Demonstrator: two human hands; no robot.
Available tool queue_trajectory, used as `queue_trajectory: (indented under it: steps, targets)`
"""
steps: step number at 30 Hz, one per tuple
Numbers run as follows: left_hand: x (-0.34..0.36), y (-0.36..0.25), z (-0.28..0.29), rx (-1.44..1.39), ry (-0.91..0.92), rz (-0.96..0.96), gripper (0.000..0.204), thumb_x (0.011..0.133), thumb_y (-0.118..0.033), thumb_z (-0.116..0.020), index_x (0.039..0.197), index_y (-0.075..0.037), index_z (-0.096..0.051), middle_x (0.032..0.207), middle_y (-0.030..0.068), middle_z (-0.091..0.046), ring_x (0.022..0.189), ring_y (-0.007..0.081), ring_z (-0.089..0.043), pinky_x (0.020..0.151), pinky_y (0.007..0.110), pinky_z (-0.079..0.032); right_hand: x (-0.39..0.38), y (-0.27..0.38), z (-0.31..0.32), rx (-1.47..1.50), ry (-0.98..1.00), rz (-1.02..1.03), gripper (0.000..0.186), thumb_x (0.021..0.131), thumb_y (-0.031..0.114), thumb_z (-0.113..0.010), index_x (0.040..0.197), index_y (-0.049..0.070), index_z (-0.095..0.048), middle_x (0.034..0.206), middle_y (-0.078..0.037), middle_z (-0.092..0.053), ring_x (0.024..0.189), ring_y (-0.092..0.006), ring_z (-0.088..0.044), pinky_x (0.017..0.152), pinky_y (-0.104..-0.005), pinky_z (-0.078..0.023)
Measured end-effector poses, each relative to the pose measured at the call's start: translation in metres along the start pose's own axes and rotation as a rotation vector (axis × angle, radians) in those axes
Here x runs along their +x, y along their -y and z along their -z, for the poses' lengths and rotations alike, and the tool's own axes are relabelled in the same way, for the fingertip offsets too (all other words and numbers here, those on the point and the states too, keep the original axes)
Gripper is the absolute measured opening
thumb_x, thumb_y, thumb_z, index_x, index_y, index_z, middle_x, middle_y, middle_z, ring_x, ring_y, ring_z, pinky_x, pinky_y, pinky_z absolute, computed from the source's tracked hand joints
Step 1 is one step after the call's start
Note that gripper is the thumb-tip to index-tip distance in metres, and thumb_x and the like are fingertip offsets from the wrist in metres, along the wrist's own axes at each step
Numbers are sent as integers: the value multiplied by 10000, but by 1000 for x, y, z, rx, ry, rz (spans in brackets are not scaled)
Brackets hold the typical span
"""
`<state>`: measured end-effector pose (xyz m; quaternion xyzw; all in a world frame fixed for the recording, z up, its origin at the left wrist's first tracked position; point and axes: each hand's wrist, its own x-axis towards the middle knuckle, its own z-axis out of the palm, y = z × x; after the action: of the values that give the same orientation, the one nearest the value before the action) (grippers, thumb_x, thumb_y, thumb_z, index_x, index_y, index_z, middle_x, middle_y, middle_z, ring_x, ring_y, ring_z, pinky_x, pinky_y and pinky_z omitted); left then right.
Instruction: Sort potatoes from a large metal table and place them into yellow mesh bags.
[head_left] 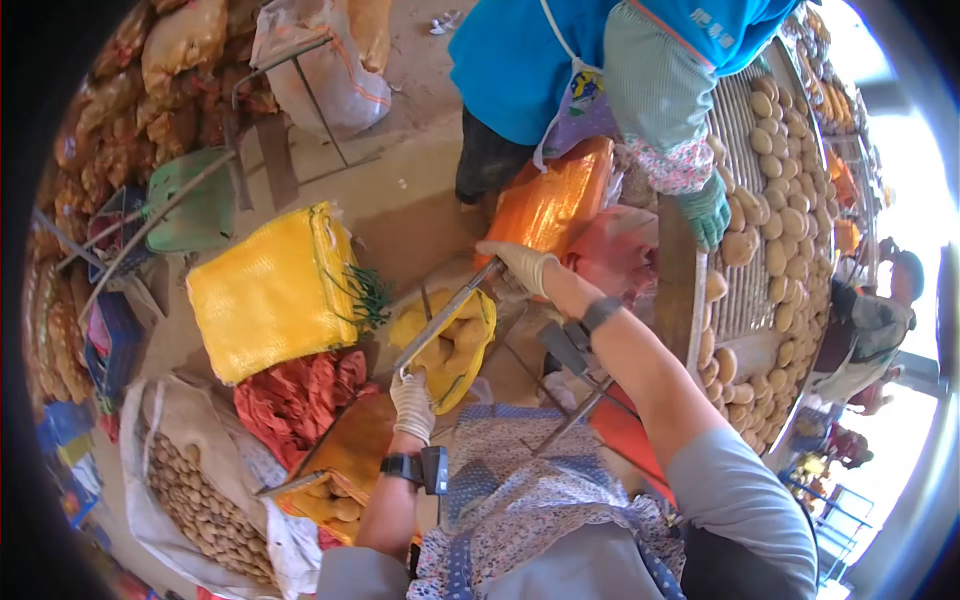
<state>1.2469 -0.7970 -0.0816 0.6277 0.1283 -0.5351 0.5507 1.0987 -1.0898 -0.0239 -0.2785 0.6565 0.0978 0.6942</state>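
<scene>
Head view: you have a yellow woven-mesh bag (486,328) between your two hands, its round mouth facing up and brown, oblong potatoes (462,345) showing inside. With those in it, the bag will probably feel bottom-heavy and its wall soft and floppy, so the rim looks the best place to take hold, on two opposite sides; the potatoes are likely firm, yet could bruise if knocked. Its weave looks thin and bright, the edge uneven, the lower part hard to make out. Across its upper left side slants a straight grey metal bar (447,317). Your left hand (411,408), in a pale ribbed glove, bends its fingers at the bar's lower end, beside the rim; your right hand (520,268), gloved alike, curves over the upper end. You cannot tell from here how tightly either one is closed, or whether mesh is pinched with the metal. Left of the bag lies a thick stack of flat yellow mesh sacks (265,295) with dark green ties, crumpled red mesh (300,400) below it. Farther right, a co-worker's green-gloved hand (706,212) rests near a ribbed conveyor (738,305) crowded with potatoes.
</scene>
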Motion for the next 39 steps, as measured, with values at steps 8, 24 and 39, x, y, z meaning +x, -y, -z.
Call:
queue_trajectory:
  steps: [8,24,39]
  targets:
    - [-25,-21,9,65,35,-4,288,875,-44,-630,1162,-65,-633,928,13,-626,789,135,-600,762,291,-521,-4,-4,-27,-448,-135,762,112,777,105,-631,864,52,-677,822,-92,-690,829,-285,-675,721,-396,-520]
    - [18,-19,81,2157,822,-1070,585,695,-181,-685,1233,3,-546,1146,213,-593,1098,390,-540,1005,412,-421,-250,-321,41,-481,-719,946,176,823,229,-640,985,160,-626,920,-117,-641,858,-351,-643,718,-463,-529]
    - [-244,104,-22,2095,1274,-188,357,919,-181,-489,1220,-15,-586,1140,116,-647,1010,265,-606,863,374,-475,-331,-735,-75,551,-534,372,549,865,505,-584,1217,87,-639,1128,-170,-680,1100,-333,-626,934,-436,-472]
